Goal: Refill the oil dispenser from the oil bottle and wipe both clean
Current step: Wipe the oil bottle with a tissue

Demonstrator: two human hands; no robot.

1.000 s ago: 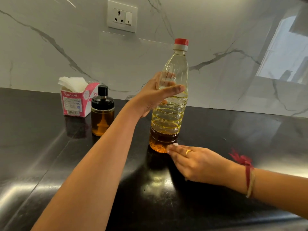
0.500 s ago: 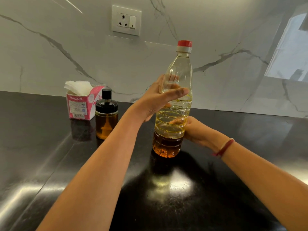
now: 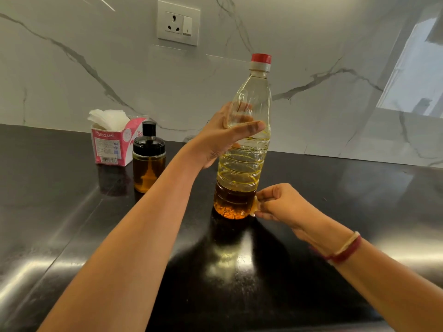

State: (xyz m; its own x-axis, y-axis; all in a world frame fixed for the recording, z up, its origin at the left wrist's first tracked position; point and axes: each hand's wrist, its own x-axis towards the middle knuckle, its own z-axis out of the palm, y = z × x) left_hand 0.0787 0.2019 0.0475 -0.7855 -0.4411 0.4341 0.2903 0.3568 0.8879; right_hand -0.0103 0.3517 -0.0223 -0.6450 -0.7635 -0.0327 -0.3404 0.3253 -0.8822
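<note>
Nearest the camera, two bare forearms reached out over the glossy black countertop (image 3: 72, 236), the right one wearing a red thread band (image 3: 345, 250) at the wrist. The right hand (image 3: 280, 204) sat low by the counter, its fingers curled and pinching a small pale scrap (image 3: 255, 205) against the right side of the oil bottle (image 3: 242, 168) near its base; what the scrap was made of was too small to tell. The bottle stood upright on the counter at the middle of the view, clear ribbed plastic with dark amber oil filling only its lowest part and a red cap (image 3: 261, 58) screwed on top. Higher up, the left hand (image 3: 223, 137) gripped the bottle around its upper body, thumb laid across the front and fingers showing through the plastic behind. To the left of the bottle and well apart from it stood the oil dispenser (image 3: 148, 164), a glass jar of amber oil with a black lid and knob. Just beside it, behind and to its left, sat a pink tissue box (image 3: 111, 147) with white tissues sticking out. Beyond rose the white marble wall (image 3: 72, 80) with a socket plate (image 3: 178, 22).
</note>
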